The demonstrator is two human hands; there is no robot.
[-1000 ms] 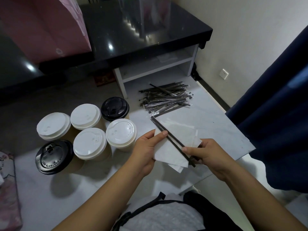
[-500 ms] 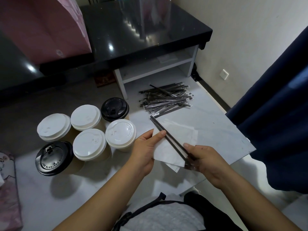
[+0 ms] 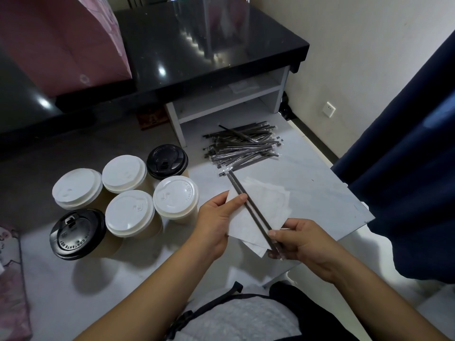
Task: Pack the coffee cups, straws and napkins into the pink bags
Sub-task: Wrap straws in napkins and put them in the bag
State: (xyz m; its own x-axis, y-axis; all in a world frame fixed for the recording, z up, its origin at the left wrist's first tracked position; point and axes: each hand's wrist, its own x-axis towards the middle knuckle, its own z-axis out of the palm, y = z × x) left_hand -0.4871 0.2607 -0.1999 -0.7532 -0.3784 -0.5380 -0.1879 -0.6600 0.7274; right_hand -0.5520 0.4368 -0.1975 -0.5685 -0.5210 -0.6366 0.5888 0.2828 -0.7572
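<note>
My left hand (image 3: 216,222) holds white napkins (image 3: 248,225) by their left edge, thumb on top. Two wrapped dark straws (image 3: 248,205) lie diagonally across the napkins, and my right hand (image 3: 302,244) pinches their near ends. A pile of wrapped straws (image 3: 242,146) lies on the floor beyond. More napkins (image 3: 273,195) lie flat under my hands. Several lidded paper cups stand at the left: white lids (image 3: 176,195) and black lids (image 3: 77,233). A pink bag (image 3: 59,43) stands on the black table at the upper left.
A low black table (image 3: 209,45) with a white shelf unit (image 3: 229,102) fills the back. A dark blue curtain (image 3: 406,168) hangs at the right. Another pink bag (image 3: 9,279) lies at the left edge. My knees are at the bottom.
My right hand has slid toward the near ends of the two straws, down and slightly back, and now grips them past the napkins' corner. My left hand stays on the napkins.
</note>
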